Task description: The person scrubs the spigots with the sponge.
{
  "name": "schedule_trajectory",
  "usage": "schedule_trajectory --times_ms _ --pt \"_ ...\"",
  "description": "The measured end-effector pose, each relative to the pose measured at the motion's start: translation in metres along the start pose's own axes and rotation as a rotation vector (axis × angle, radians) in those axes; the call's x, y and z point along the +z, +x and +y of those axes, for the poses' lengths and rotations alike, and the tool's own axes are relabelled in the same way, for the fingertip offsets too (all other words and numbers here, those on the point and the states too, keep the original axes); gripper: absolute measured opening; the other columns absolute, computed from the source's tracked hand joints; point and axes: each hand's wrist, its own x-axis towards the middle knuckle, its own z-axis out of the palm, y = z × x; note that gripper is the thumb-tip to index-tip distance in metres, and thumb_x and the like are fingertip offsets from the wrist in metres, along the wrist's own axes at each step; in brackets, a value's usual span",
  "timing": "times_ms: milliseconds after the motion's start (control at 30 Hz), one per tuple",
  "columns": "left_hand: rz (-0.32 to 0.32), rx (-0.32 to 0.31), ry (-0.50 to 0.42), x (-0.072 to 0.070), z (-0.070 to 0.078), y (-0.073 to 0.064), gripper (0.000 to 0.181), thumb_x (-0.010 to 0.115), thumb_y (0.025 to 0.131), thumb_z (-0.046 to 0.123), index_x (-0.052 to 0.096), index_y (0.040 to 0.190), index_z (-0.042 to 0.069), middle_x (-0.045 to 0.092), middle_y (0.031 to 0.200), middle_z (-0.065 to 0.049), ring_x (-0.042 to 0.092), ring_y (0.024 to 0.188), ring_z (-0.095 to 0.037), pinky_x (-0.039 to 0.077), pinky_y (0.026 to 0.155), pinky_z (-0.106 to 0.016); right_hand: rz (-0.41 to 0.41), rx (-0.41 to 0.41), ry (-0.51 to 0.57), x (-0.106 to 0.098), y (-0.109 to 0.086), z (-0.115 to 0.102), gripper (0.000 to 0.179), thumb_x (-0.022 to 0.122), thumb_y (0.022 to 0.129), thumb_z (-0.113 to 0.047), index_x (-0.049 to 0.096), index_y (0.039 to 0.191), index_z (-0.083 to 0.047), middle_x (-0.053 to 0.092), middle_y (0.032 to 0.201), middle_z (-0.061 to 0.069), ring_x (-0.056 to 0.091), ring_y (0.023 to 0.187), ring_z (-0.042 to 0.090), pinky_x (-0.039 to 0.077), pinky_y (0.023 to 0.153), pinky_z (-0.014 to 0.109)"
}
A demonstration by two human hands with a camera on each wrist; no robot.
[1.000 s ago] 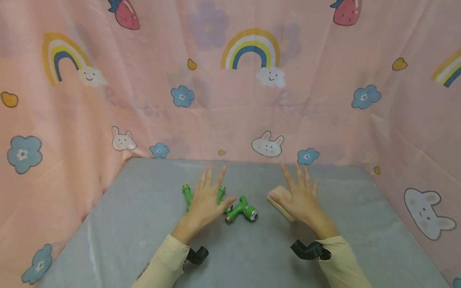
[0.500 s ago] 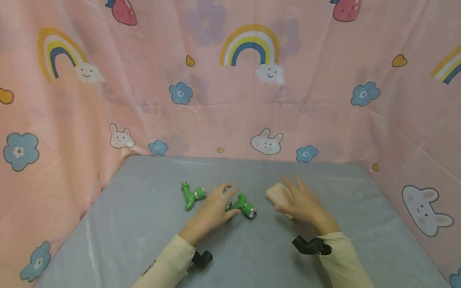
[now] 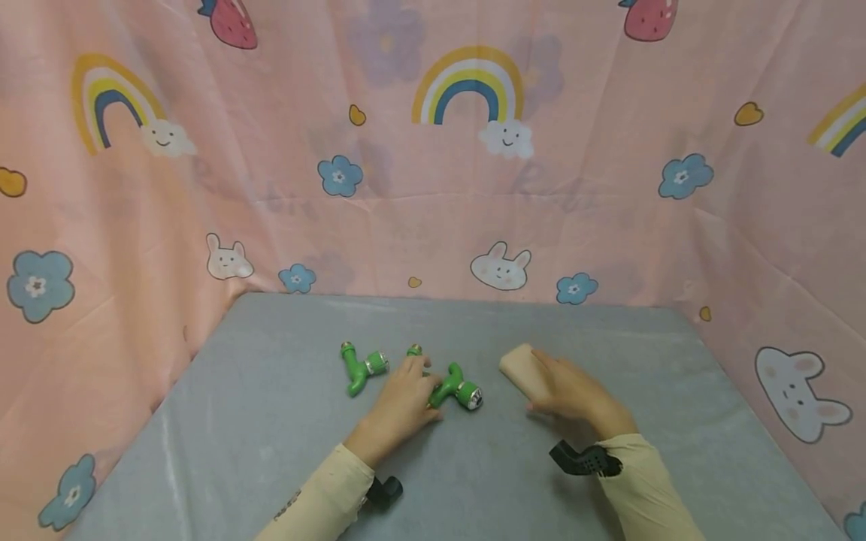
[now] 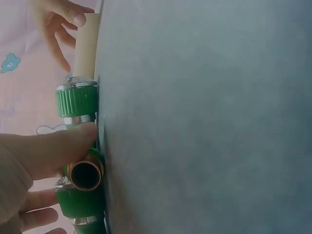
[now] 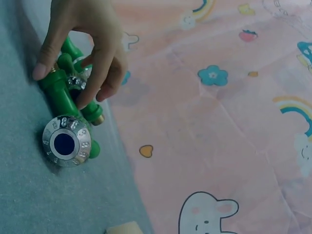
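Observation:
In the head view my left hand (image 3: 404, 394) reaches over the middle green tap (image 3: 415, 350), mostly hidden beneath it. Thumb and curled fingers come round a green tap; I cannot tell whether it is the middle one or its neighbour. That right-hand green tap (image 3: 456, 387), with a chrome-ringed knob (image 5: 66, 141), lies against the thumb side. In the left wrist view the thumb (image 4: 63, 146) crosses above a brass pipe end (image 4: 87, 175). My right hand (image 3: 575, 394) straddles a beige block (image 3: 524, 372), thumb at the near side and long fingers (image 4: 58, 53) extended loosely over its far side.
Another green tap (image 3: 361, 368) lies to the left on the grey tabletop (image 3: 271, 451). A pink patterned cloth (image 3: 433, 218) rises behind the table and along both sides. Each wrist carries a black camera mount (image 3: 585, 460).
Both hands have come down from spread-fingered poses above the table. The left has moved slightly right and curled over the taps; the right has lowered round the block.

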Motion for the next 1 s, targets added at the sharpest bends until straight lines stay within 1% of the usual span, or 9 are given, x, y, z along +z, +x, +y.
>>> schedule_trajectory --times_ms 100,167,333,433,500,633,767,900,1000 --pt "0.007 0.012 0.047 0.001 0.002 0.000 0.055 0.088 0.077 0.035 0.071 0.122 0.009 0.055 0.137 -0.013 0.049 0.128 -0.029 0.048 0.107 -0.045 -0.013 0.001 -0.012 0.000 0.000 0.001 0.101 0.089 0.074 -0.032 0.036 0.150 0.008 0.060 0.125 0.033 0.060 0.102 0.037 0.051 0.086 0.056" --pt "0.025 0.019 0.070 0.001 0.003 0.000 0.051 0.089 0.076 0.033 0.072 0.117 0.008 0.056 0.129 -0.011 0.049 0.121 -0.026 0.049 0.099 -0.040 -0.024 0.007 -0.017 -0.002 0.000 0.001 0.098 0.088 0.075 -0.030 0.037 0.150 0.008 0.060 0.125 0.032 0.059 0.102 0.037 0.051 0.086 0.056" --pt "0.074 0.009 0.113 0.003 0.006 0.000 0.033 0.090 0.074 0.027 0.074 0.095 0.007 0.053 0.104 -0.003 0.046 0.099 -0.019 0.042 0.077 -0.030 -0.038 0.048 -0.020 -0.002 0.000 0.000 0.092 0.087 0.077 -0.025 0.039 0.150 0.004 0.060 0.124 0.029 0.058 0.100 0.034 0.051 0.085 0.055" --pt "0.111 -0.008 0.115 0.001 0.007 0.000 0.024 0.089 0.075 0.023 0.073 0.083 0.008 0.054 0.099 -0.002 0.047 0.094 -0.018 0.042 0.074 -0.029 -0.032 0.050 -0.018 -0.001 0.001 0.001 0.089 0.086 0.079 -0.024 0.039 0.150 0.003 0.059 0.127 0.029 0.058 0.102 0.034 0.051 0.086 0.055" --pt "0.150 -0.016 0.099 -0.001 0.008 -0.001 0.020 0.087 0.077 0.021 0.074 0.083 0.007 0.059 0.099 -0.004 0.051 0.093 -0.019 0.046 0.075 -0.031 -0.019 0.038 -0.012 -0.001 0.000 0.002 0.087 0.083 0.082 -0.024 0.039 0.151 0.002 0.058 0.131 0.031 0.059 0.106 0.036 0.051 0.087 0.056" --pt "0.215 -0.052 0.025 -0.004 0.009 -0.001 0.014 0.081 0.083 0.017 0.075 0.092 0.009 0.069 0.098 -0.005 0.061 0.090 -0.020 0.055 0.073 -0.033 0.031 -0.001 0.006 -0.003 0.000 0.003 0.081 0.077 0.087 -0.023 0.037 0.153 0.001 0.056 0.134 0.033 0.060 0.107 0.037 0.052 0.086 0.056" --pt "0.232 -0.087 -0.128 -0.008 0.009 0.000 0.020 0.076 0.089 0.013 0.073 0.108 0.008 0.075 0.099 -0.006 0.071 0.088 -0.020 0.060 0.072 -0.032 0.088 -0.026 0.075 -0.006 -0.001 0.001 0.077 0.072 0.091 -0.025 0.036 0.156 -0.007 0.054 0.136 0.031 0.058 0.105 0.033 0.052 0.082 0.051" --pt "0.290 -0.061 -0.320 -0.014 0.009 0.004 0.027 0.073 0.089 0.004 0.071 0.116 0.006 0.075 0.100 -0.008 0.073 0.090 -0.021 0.062 0.076 -0.031 0.160 -0.104 0.204 -0.011 -0.005 -0.007 0.070 0.068 0.094 -0.022 0.037 0.157 -0.015 0.050 0.142 0.028 0.056 0.110 0.034 0.052 0.081 0.045" --pt "0.323 -0.024 -0.455 -0.018 0.010 0.006 0.027 0.073 0.089 -0.001 0.072 0.115 0.005 0.074 0.100 -0.009 0.073 0.088 -0.021 0.062 0.076 -0.027 0.232 -0.207 0.294 -0.013 -0.007 -0.018 0.066 0.068 0.095 -0.018 0.041 0.155 -0.016 0.049 0.143 0.026 0.056 0.111 0.033 0.053 0.078 0.036"
